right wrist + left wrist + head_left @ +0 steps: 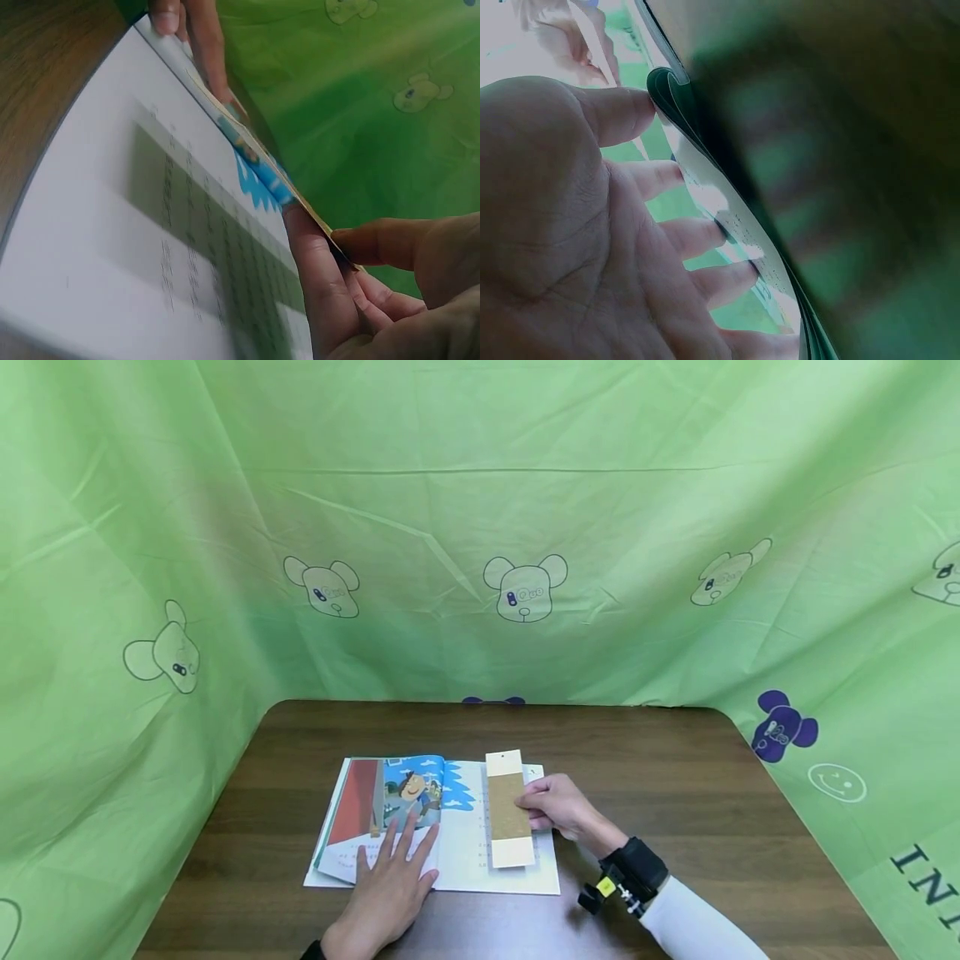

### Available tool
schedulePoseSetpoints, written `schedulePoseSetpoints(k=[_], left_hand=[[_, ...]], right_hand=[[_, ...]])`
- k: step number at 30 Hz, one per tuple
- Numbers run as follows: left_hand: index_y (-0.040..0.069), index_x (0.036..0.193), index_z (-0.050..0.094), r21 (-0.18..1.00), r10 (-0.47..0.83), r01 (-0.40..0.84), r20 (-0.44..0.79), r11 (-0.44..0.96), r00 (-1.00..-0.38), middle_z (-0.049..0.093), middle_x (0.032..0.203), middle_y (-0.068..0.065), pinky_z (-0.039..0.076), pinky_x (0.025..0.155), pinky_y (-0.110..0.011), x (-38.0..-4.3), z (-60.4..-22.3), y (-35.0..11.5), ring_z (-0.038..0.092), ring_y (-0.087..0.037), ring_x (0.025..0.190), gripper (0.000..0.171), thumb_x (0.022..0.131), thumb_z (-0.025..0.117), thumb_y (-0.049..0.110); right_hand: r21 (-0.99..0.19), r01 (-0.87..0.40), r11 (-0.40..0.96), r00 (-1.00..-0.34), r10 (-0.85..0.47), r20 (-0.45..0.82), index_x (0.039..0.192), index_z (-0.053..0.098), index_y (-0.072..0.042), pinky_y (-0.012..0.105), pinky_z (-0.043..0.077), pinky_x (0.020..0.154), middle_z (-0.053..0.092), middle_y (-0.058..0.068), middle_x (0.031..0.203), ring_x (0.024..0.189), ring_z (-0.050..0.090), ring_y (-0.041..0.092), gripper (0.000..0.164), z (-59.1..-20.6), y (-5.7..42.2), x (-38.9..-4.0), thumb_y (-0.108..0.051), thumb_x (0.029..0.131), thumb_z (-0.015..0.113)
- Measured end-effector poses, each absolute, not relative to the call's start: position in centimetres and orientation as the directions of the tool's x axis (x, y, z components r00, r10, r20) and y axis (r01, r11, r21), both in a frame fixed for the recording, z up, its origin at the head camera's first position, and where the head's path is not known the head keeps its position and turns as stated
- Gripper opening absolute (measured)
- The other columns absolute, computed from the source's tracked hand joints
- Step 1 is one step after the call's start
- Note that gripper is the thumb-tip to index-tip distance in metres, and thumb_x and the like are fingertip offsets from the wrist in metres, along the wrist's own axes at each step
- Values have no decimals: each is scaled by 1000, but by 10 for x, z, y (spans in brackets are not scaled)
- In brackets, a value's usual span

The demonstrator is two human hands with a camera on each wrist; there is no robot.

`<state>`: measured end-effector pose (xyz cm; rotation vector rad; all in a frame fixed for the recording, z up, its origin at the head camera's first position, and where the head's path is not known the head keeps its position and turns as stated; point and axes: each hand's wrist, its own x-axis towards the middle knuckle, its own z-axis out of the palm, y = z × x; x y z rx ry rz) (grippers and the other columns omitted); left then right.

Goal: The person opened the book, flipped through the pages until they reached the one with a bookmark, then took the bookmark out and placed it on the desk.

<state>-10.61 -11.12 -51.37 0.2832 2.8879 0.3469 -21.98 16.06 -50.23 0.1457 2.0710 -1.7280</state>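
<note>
An illustrated book point(480, 878) lies open on the table, a picture and a white area on its left page, small print on its right. My left hand point(390, 889) rests on the left page near the bottom, fingers spread and fairly straight. A flat bookmark-like strip point(508, 802), white at both ends and tan in the middle with a small hole near the top, is in my right hand point(558, 806). Thumb and fingers pinch it by its right edge. In the right wrist view the strip point(304, 206) is edge-on, raised above the right page point(97, 165) and shading it.
The brown wooden table point(652, 752) extends around the book. Behind and beside it hangs a green cloth point(420, 510) printed with bear heads. A black wrist strap point(636, 868) with a small camera point(591, 899) sits on the right wrist.
</note>
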Motion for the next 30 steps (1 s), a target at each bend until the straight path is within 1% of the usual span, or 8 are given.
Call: schedulePoseSetpoints(k=[3,8,16,22,30], left_hand=[[30,156,31,251,220,170,-183,953,-958,15,166,-9,16,99,-81,-106,-513,-112,11,-40,149,63,97,48,47],[30,156,32,259,225,177,-173,950,-959,16,166,-10,16,99,-82,-105,-512,-113,12,-41,149,63,97,48,47],[30,156,32,263,211,159,-186,952,-960,16,166,-11,15,98,-82,-104,-513,-111,12,-41,148,63,98,48,46],[30,156,32,265,208,156,-182,952,-961,15,166,-11,16,98,-82,-103,-513,-110,11,-40,149,64,97,49,47],[30,156,31,266,211,160,-175,951,-962,14,166,-11,16,97,-82,-103,-514,-110,10,-40,149,64,97,49,47]], right_hand=[[-915,352,195,-903,-187,-387,90,67,7,22,54,49,65,4,67,53,59,9,16,-499,175,-220,-5,81,72],[-919,341,197,-914,-160,-373,90,68,6,27,57,55,67,4,72,59,63,13,15,-492,200,-219,-5,82,72],[-920,330,213,-922,-137,-363,90,68,5,30,58,58,69,5,73,64,67,15,13,-489,236,-219,-6,84,70],[-911,329,249,-927,-97,-362,89,69,4,27,57,57,60,-1,71,60,57,10,13,-491,254,-217,-8,84,71],[-902,340,267,-924,-85,-374,90,68,5,28,58,58,60,-1,70,61,58,9,13,-497,270,-216,-7,85,69]])
